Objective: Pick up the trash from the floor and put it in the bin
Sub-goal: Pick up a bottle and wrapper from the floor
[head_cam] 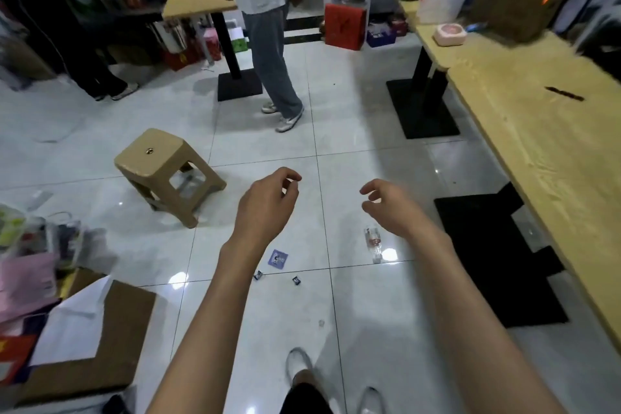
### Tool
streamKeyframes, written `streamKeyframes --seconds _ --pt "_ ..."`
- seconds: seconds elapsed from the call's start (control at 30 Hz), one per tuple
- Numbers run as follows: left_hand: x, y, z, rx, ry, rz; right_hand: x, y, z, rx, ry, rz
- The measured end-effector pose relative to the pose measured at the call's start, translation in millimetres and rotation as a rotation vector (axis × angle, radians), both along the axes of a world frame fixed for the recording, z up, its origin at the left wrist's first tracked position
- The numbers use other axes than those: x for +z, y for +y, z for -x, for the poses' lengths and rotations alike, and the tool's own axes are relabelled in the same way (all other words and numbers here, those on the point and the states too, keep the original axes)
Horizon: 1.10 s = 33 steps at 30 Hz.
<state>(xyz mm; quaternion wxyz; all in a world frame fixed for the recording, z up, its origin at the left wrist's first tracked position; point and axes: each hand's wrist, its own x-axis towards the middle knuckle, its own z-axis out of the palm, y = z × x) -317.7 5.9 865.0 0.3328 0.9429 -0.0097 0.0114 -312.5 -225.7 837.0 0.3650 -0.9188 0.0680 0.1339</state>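
Observation:
Trash lies on the white tiled floor below my outstretched arms. A crushed clear plastic bottle (373,244) lies under my right wrist. A small purple wrapper (278,259) sits near my left forearm, with two tiny dark wrappers (258,275) (296,280) just in front of it. My left hand (268,202) hangs above the floor, fingers loosely curled, holding nothing. My right hand (389,208) is also held out, fingers relaxed and empty. No bin is in view.
A tan plastic stool (164,171) stands ahead on the left. A person (268,44) stands further back by a small table. A long wooden table (544,151) with black bases runs along the right. Cardboard boxes and bags (67,312) crowd the left.

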Motion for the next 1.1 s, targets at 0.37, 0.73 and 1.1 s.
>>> streamKeyframes --seconds 0.37,0.73,1.1 --pt "-63 46 -176 -0.05 0.075 -0.071 -62 37 -174 -0.075 0.064 -0.011" --pt "-340 77 -299 0.055 0.088 -0.118 -332 22 -291 -0.172 0.169 0.197" --pt "-771 87 -328 0.102 0.045 -0.215 -743 -2 -323 -0.095 0.17 0.295"
